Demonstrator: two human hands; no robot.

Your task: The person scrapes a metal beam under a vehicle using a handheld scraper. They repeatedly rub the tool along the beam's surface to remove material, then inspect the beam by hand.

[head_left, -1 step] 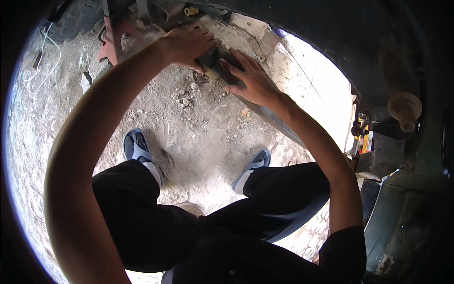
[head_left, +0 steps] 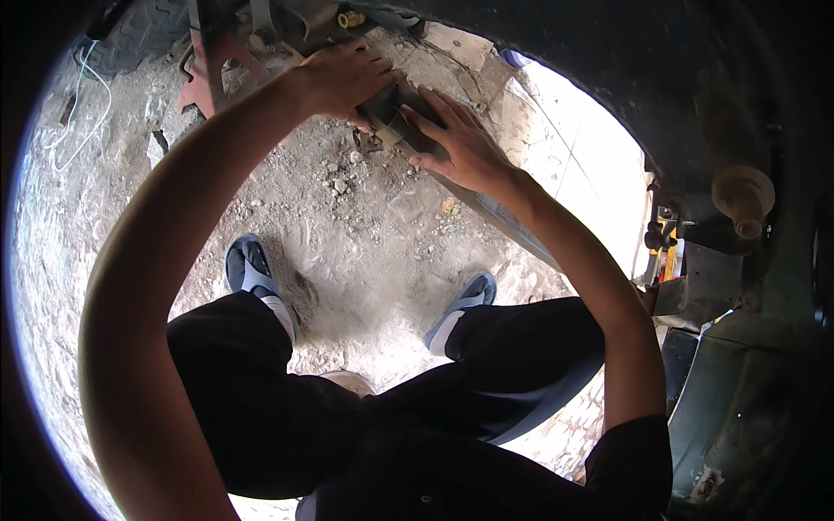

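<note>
A long dark grey bar [head_left: 508, 217] slants from beneath my hands down to the right, passing behind my right forearm. My left hand [head_left: 343, 82] curls over its upper end, with the thumb low beside a dark, angular block. Just to the right, my right hand [head_left: 465, 148] lies across the bar, its fingers bent over the far side and its thumb on the near side. Both hands touch the bar, and some fingertips are hidden behind it.
A red jack stand [head_left: 213, 74] stands at the upper left, near a tyre [head_left: 143, 39] and a white cord [head_left: 109, 100]. Dark vehicle bodywork [head_left: 608, 61] arches overhead and down the right. Loose stones [head_left: 339, 178] lie on the dirt ground between my feet and hands.
</note>
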